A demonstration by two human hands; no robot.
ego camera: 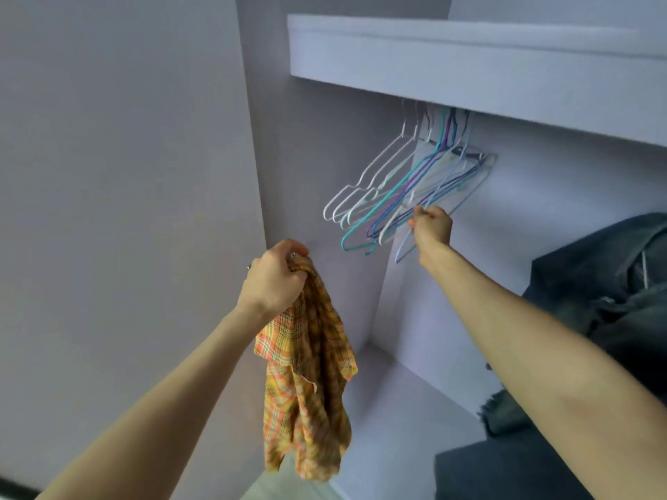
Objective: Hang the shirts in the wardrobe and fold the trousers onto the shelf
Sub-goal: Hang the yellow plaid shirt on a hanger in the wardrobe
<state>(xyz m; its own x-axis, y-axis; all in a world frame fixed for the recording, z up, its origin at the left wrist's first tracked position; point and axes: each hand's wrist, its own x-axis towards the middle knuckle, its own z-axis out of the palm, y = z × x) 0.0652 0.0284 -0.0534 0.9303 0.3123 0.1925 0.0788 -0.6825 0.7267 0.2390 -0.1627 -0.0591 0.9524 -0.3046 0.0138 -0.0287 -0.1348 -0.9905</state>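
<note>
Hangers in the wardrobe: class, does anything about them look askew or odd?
Yes. The hangers do not hang straight: the bunch is swung out at a slant toward the camera, because the right hand pinches the lower bar of one. The left hand grips the plaid shirt bunched, not yet on a hanger.

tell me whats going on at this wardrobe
A person is part way through hanging a shirt. The left hand grips a plaid shirt bunched at the top, hanging loose. The right hand reaches in and pinches one of the empty hangers under the shelf. Dark clothes hang at the right.
</note>
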